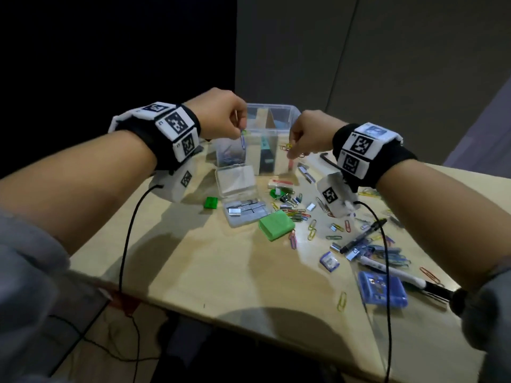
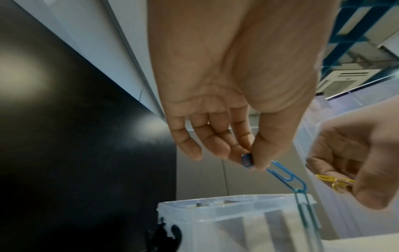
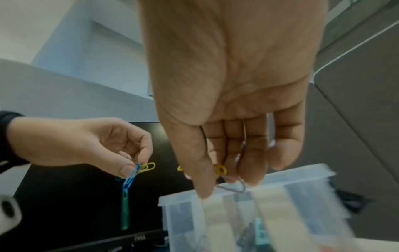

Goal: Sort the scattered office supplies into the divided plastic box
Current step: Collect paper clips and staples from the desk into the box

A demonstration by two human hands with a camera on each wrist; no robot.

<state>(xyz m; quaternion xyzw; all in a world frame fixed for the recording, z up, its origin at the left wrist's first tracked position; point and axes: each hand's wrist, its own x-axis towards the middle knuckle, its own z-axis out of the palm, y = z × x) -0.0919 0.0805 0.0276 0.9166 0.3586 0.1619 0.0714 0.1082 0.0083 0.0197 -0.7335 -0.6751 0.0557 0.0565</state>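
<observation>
Wooden table (image 1: 226, 272), clips strewn right | left hand (image 1: 221, 114) pinches blue paper clip chain (image 2: 287, 177) over divided plastic box (image 1: 272, 134) | right hand (image 1: 309, 134) fingers curled on yellow clips (image 3: 220, 169) | risk: linked clips snag rim, drop outside compartment.

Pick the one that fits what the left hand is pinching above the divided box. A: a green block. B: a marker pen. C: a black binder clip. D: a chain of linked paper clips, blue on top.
D: the left hand pinches a blue paper clip with a greenish clip hanging linked below it, over the divided box.
</observation>
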